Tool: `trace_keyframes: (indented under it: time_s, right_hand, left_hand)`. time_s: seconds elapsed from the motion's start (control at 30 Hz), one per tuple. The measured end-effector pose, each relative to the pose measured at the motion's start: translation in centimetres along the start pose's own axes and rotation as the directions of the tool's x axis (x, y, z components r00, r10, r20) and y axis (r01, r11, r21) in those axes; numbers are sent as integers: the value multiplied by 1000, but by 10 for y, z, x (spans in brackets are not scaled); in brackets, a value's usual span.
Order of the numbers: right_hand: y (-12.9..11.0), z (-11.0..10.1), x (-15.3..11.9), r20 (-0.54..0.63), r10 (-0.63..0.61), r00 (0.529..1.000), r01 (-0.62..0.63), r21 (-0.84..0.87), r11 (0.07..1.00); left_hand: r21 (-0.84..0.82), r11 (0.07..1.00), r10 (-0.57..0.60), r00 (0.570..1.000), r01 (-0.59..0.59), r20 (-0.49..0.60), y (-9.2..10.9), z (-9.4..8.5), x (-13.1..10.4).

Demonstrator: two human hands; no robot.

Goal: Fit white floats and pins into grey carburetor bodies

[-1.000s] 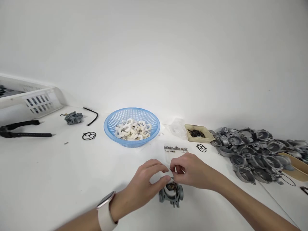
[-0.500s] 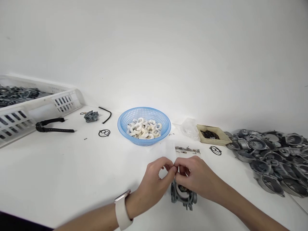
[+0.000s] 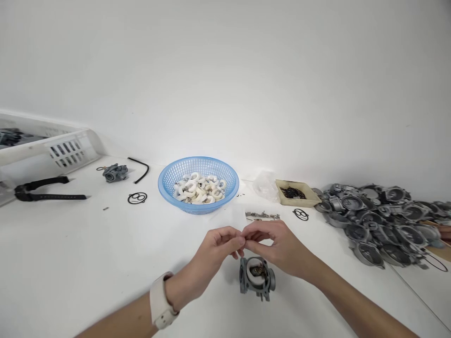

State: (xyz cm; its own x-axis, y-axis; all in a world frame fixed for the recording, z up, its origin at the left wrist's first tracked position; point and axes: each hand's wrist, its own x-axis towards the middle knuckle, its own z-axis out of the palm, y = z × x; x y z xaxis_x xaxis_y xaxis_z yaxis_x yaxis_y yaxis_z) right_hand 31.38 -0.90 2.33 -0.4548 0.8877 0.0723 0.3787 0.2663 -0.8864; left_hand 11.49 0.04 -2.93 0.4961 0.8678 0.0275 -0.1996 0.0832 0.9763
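My left hand [image 3: 220, 246] and my right hand [image 3: 269, 241] meet fingertip to fingertip, each closed in a pinch. Whatever lies between the fingertips is too small or hidden to make out. Just below them a grey metal carburetor body [image 3: 256, 279] rests on the white table, with a white curved float and brass parts showing inside it. Behind the hands small metal pins and parts [image 3: 262, 216] lie in a row. A white watch band is around my left wrist.
A blue basket [image 3: 165, 190] of white floats stands beyond the hands. To its left lie a gasket [image 3: 137, 197], another carburetor [image 3: 115, 172], a black hose [image 3: 143, 173], a black watch [image 3: 49, 190] and a white crate [image 3: 70, 152]. Rightward are a tray [image 3: 306, 202], a gasket [image 3: 300, 214] and piled bowls [image 3: 369, 253].
The view has swung slightly right. My joined hands have lifted off the carburetor body, so its float and inside now show more fully. Both pinches stay closed.
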Motion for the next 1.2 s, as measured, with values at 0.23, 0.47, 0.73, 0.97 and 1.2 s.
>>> trace_keyframes:
  time_s: [0.23,0.47,0.73,0.97,1.2]
  right_hand:
    - [9,-6,-7,-108,77,991,-68,78,995]
    - [25,-29,-29,41,108,993,-107,-23,994]
    - [50,-41,-45,124,118,985,-110,-69,992]
    - [49,-37,-44,111,50,993,-44,-51,998]
    - [47,-37,-43,130,-1,992,14,-105,994]
  left_hand:
    - [-24,995,-96,994,97,50,3,0,-2]
    - [656,736,85,985,-163,149,-5,7,-10]
    - [737,624,136,965,-260,226,-20,9,-12]
    - [727,611,206,949,-314,237,-23,11,-9]
    - [737,568,256,930,-366,264,-26,12,-7]
